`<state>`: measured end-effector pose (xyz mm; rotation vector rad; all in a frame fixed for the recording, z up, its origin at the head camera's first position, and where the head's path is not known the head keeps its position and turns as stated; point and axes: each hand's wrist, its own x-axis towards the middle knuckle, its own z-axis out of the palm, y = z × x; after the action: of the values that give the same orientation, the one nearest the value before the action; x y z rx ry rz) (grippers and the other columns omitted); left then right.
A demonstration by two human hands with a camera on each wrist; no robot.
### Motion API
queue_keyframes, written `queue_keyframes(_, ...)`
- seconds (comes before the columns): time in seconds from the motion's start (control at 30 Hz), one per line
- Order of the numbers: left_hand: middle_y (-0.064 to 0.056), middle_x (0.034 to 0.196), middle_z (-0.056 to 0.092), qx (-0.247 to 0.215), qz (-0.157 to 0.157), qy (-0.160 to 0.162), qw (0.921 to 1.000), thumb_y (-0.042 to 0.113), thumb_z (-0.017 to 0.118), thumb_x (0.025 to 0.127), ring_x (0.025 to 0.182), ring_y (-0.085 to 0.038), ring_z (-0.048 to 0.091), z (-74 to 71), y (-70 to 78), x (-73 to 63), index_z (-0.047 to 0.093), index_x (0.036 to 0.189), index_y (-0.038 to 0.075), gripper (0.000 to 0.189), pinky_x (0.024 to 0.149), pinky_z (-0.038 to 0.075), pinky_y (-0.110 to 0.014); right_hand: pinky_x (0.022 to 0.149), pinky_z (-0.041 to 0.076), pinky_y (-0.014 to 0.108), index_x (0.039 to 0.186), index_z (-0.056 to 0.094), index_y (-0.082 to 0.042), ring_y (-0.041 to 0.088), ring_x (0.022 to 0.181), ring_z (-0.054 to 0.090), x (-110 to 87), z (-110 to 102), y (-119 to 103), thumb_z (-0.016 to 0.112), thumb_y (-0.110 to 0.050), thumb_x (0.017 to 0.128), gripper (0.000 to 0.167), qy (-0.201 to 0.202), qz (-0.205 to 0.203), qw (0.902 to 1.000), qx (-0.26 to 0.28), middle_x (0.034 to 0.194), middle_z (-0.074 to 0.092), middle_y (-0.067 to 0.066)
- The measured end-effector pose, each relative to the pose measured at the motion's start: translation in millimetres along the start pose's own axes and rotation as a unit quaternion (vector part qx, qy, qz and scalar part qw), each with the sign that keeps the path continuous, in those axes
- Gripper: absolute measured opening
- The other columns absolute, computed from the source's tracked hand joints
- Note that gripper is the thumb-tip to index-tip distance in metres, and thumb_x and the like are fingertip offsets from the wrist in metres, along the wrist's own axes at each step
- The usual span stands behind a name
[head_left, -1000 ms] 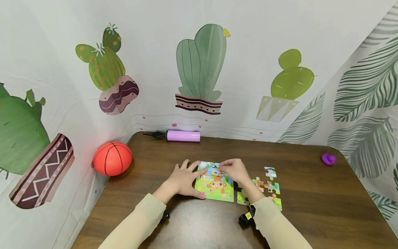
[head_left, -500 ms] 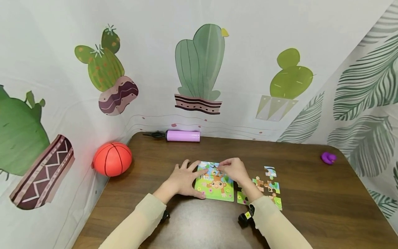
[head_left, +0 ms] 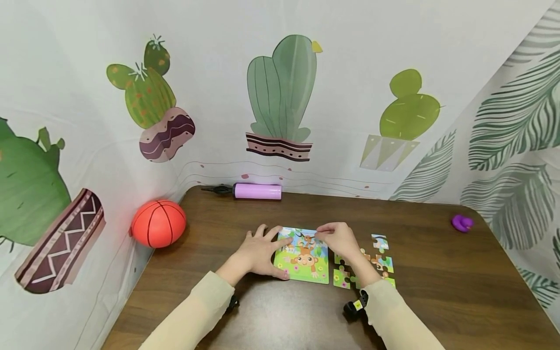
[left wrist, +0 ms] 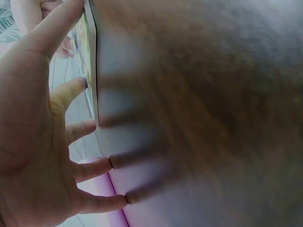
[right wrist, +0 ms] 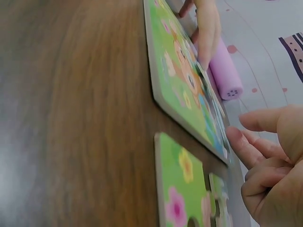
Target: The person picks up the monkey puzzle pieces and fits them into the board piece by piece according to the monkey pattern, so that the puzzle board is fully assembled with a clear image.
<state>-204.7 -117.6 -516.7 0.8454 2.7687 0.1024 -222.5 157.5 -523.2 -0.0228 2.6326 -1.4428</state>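
A jigsaw puzzle board [head_left: 302,272] with a monkey picture lies mid-table. My left hand [head_left: 259,253] spreads over its left side. The index fingertip presses on the picture, the thumb touches the near left corner, and the other fingertips stand on the table, as the left wrist view shows. My right hand [head_left: 340,240] is at the board's far right corner. In the right wrist view, an extended fingertip touches the board's edge, a small gap separates it from the digit above, and nothing shows between them. Loose puzzle pieces [right wrist: 182,182] lie right of the board, partly hidden by my right forearm.
One blue and white puzzle piece [head_left: 379,241] lies apart at the far side of the loose group. A lilac hand pump [head_left: 258,191] lies along the back edge. A red ball [head_left: 158,223] sits at the left edge, a purple toy duck [head_left: 462,223] at the right.
My right hand has shifted right, from the top middle of the puzzle to its far right corner, uncovering the branch and monkey part there. My left hand stays put.
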Motion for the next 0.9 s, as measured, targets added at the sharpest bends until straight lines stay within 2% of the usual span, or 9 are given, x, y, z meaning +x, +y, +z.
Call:
queue_keyframes(0.2, -0.001, 0.171, 0.018, 0.001, -0.001, -0.002, 1.0000, 0.092, 0.061, 0.073, 0.151, -0.047, 0.022, -0.4, 1.8, -0.5, 0.032, 0.163, 0.044, 0.106, 0.107, 0.029, -0.077, 0.070, 0.053, 0.037, 0.110, 0.079, -0.008, 0.021, 0.089, 0.069, -5.7, -12, 7, 0.075, -0.023, 0.097, 0.021, 0.004, -0.016, 0.9999, -0.001, 0.102, 0.076, 0.005)
queue_keyframes(0.37, -0.001, 0.172, 0.017, 0.006, -0.004, -0.008, 0.9999, 0.091, 0.062, 0.073, 0.152, -0.047, 0.021, -0.9, 3.0, -0.5, 0.031, 0.163, 0.045, 0.106, 0.107, 0.029, -0.077, 0.071, 0.054, 0.037, 0.114, 0.078, -0.007, 0.024, 0.094, 0.070, -9.4, -26, 17, 0.073, -0.025, 0.098, 0.025, 0.008, -0.017, 0.9998, -0.004, 0.106, 0.076, 0.007)
queue_keyframes(0.53, -0.002, 0.172, 0.017, 0.008, -0.005, -0.009, 0.9999, 0.092, 0.061, 0.073, 0.151, -0.047, 0.021, -0.8, 3.1, 0.3, 0.031, 0.163, 0.045, 0.106, 0.107, 0.029, -0.077, 0.074, 0.054, 0.035, 0.119, 0.076, -0.004, 0.026, 0.098, 0.069, -14.2, -48, 29, 0.073, -0.028, 0.098, 0.031, 0.020, -0.024, 0.9994, -0.011, 0.113, 0.075, 0.012)
queue_keyframes(0.67, -0.002, 0.172, 0.018, 0.008, -0.004, -0.006, 0.9999, 0.092, 0.061, 0.073, 0.151, -0.047, 0.022, -0.1, 2.6, 0.5, 0.031, 0.163, 0.044, 0.106, 0.107, 0.030, -0.077, 0.070, 0.054, 0.034, 0.120, 0.074, -0.001, 0.027, 0.091, 0.070, -17.5, -68, 39, 0.074, -0.028, 0.098, 0.035, 0.038, -0.031, 0.9986, -0.019, 0.114, 0.074, 0.015)
queue_keyframes(0.9, -0.003, 0.171, 0.019, 0.002, -0.003, 0.001, 1.0000, 0.091, 0.062, 0.073, 0.151, -0.047, 0.023, -0.2, 3.2, -0.7, 0.033, 0.163, 0.043, 0.106, 0.106, 0.030, -0.077, 0.073, 0.054, 0.035, 0.124, 0.072, 0.000, 0.027, 0.096, 0.068, -23.9, -102, 60, 0.072, -0.029, 0.099, 0.039, 0.074, -0.013, 0.9961, -0.045, 0.112, 0.073, 0.016)
